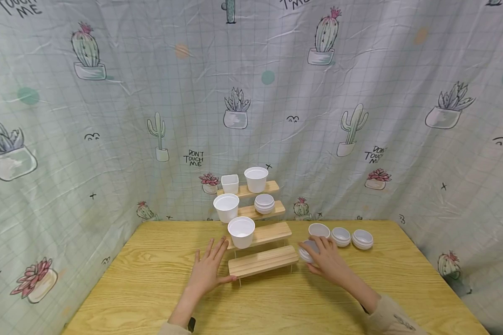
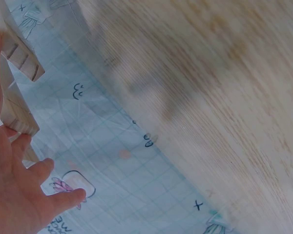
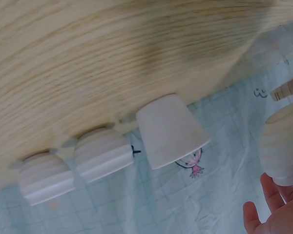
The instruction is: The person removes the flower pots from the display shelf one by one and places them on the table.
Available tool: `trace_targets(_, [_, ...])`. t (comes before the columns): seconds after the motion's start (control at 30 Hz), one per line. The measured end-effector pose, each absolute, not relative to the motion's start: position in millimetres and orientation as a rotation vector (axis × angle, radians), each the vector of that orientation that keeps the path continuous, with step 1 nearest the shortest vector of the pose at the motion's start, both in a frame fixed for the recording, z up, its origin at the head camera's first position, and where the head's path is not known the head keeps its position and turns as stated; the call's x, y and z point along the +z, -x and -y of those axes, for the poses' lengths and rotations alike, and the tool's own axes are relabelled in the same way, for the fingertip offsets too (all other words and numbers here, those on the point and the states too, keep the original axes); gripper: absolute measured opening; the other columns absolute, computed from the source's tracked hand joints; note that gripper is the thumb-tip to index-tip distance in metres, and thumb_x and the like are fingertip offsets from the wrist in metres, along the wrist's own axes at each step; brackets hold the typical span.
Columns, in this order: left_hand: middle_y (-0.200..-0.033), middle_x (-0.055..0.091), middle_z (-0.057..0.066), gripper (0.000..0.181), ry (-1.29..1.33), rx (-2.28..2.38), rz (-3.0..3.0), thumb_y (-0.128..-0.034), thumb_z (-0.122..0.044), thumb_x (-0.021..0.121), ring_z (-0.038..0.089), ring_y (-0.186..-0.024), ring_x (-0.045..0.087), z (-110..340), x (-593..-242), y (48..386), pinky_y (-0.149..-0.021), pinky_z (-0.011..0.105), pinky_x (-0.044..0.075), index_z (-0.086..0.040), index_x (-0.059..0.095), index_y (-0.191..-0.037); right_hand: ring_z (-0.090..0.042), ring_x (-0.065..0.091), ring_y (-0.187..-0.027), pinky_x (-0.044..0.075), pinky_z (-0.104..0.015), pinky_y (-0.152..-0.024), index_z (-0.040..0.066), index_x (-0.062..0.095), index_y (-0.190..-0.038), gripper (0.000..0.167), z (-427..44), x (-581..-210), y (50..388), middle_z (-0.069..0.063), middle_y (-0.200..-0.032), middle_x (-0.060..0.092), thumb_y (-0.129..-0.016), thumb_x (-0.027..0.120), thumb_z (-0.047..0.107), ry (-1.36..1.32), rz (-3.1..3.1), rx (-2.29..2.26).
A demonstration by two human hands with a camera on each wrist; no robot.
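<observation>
A wooden stepped stand (image 1: 263, 261) with several narrow shelves stands on the table. My left hand (image 1: 207, 270) is at its left end, fingers spread and fairly straight, thumb at the end of the lowest shelf; the left wrist view shows the fingers beside the shelf ends (image 2: 20, 117). To the right of the stand, my right hand (image 1: 330, 263) holds a small round white pot (image 1: 306, 254) by its rim side. In the right wrist view this pot (image 3: 283, 146) appears off the table. A tapered white pot (image 1: 241, 231) sits on the second-lowest shelf, near the left fingertips.
Higher shelves carry a tapered pot (image 1: 226, 207), a rounded pot (image 1: 264, 204), a square pot (image 1: 230, 184) and another tapered pot (image 1: 256, 179). Right of the stand are a tapered pot (image 1: 319, 230) and two rounded pots (image 1: 341, 237). A cactus-print curtain (image 1: 272, 102) hangs behind.
</observation>
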State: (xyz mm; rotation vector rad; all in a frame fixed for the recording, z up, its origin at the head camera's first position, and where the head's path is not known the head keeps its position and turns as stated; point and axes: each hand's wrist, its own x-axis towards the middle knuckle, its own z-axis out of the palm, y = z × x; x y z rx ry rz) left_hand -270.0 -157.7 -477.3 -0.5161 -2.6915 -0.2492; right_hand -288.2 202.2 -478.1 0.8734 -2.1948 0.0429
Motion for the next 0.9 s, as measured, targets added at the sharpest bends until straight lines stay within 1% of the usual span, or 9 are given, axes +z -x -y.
trace_targets(0.1, [-0.147,0.029,0.002,0.100,0.516,-0.245,2.688,-0.0599,-0.064,0.065,0.034,-0.134,0.026,158,-478,270,-0.097,0.068,0.023,-0.016,0.030,-0.140,-0.030,0.049,-0.094,0.040,-0.055,-0.074,0.018,0.057,-0.117,0.062,-205,-481,288,-0.016,-0.109,0.052,-0.089,0.014,0.053,-0.861,2.204,0.039])
trace_targets(0.2, [-0.146,0.029,0.003,0.100,0.522,-0.248,2.678,-0.0596,-0.064,0.066,0.035,-0.133,0.027,158,-478,270,-0.096,0.068,0.024,-0.015,0.031,-0.140,-0.032,0.050,-0.094,0.041,-0.057,-0.072,0.017,0.057,-0.116,0.067,-207,-483,287,-0.017,-0.108,0.051,-0.088,0.009,0.054,-0.862,2.210,0.052])
trace_targets(0.3, [-0.146,0.030,0.003,0.100,0.528,-0.248,2.670,-0.0594,-0.063,0.066,0.036,-0.132,0.028,158,-478,270,-0.096,0.069,0.025,-0.015,0.031,-0.139,-0.034,0.050,-0.094,0.041,-0.056,-0.071,0.016,0.057,-0.115,0.067,-211,-485,287,-0.018,-0.107,0.051,-0.088,0.010,0.053,-0.869,2.208,0.063])
trace_targets(0.37, [-0.146,0.030,0.003,0.100,0.528,-0.243,2.670,-0.0594,-0.064,0.066,0.035,-0.132,0.028,158,-478,270,-0.095,0.069,0.025,-0.014,0.031,-0.139,-0.033,0.050,-0.094,0.040,-0.055,-0.071,0.016,0.057,-0.115,0.061,-213,-486,287,-0.018,-0.107,0.051,-0.088,0.016,0.052,-0.868,2.215,0.060])
trace_targets(0.43, [-0.146,0.030,0.003,0.100,0.528,-0.239,2.671,-0.0594,-0.064,0.066,0.036,-0.132,0.028,158,-478,270,-0.095,0.069,0.025,-0.014,0.031,-0.139,-0.033,0.050,-0.094,0.039,-0.053,-0.070,0.016,0.057,-0.115,0.046,-216,-487,287,-0.018,-0.107,0.051,-0.088,0.040,0.049,-0.865,2.220,0.057])
trace_targets(0.5, [-0.146,0.029,0.003,0.100,0.525,-0.239,2.678,-0.0594,-0.064,0.066,0.035,-0.132,0.028,158,-478,270,-0.095,0.069,0.024,-0.015,0.031,-0.140,-0.033,0.049,-0.094,0.039,-0.052,-0.069,0.017,0.057,-0.114,0.044,-218,-489,287,-0.017,-0.106,0.052,-0.078,0.063,0.041,-0.854,2.227,0.049])
trace_targets(0.57, [-0.146,0.029,0.003,0.100,0.522,-0.241,2.683,-0.0595,-0.064,0.065,0.035,-0.133,0.027,158,-477,269,-0.096,0.069,0.024,-0.015,0.030,-0.140,-0.033,0.049,-0.093,0.038,-0.051,-0.070,0.017,0.058,-0.113,0.054,-220,-490,288,-0.017,-0.105,0.052,-0.064,0.077,0.030,-0.844,2.235,0.052])
trace_targets(0.6, [-0.146,0.029,0.003,0.100,0.521,-0.243,2.685,-0.0597,-0.064,0.065,0.035,-0.133,0.026,158,-477,269,-0.096,0.069,0.024,-0.015,0.030,-0.140,-0.033,0.049,-0.093,0.037,-0.051,-0.070,0.017,0.058,-0.113,0.059,-221,-491,289,-0.017,-0.105,0.052,-0.058,0.080,0.027,-0.838,2.238,0.056])
trace_targets(0.9, [-0.147,0.027,0.002,0.100,0.507,-0.242,2.714,-0.0610,-0.064,0.065,0.034,-0.134,0.025,157,-477,270,-0.097,0.068,0.023,-0.016,0.028,-0.141,-0.034,0.051,-0.091,0.035,-0.048,-0.068,0.018,0.058,-0.109,0.061,-230,-500,295,-0.016,-0.102,0.052,-0.054,0.083,0.030,-0.811,2.241,0.024])
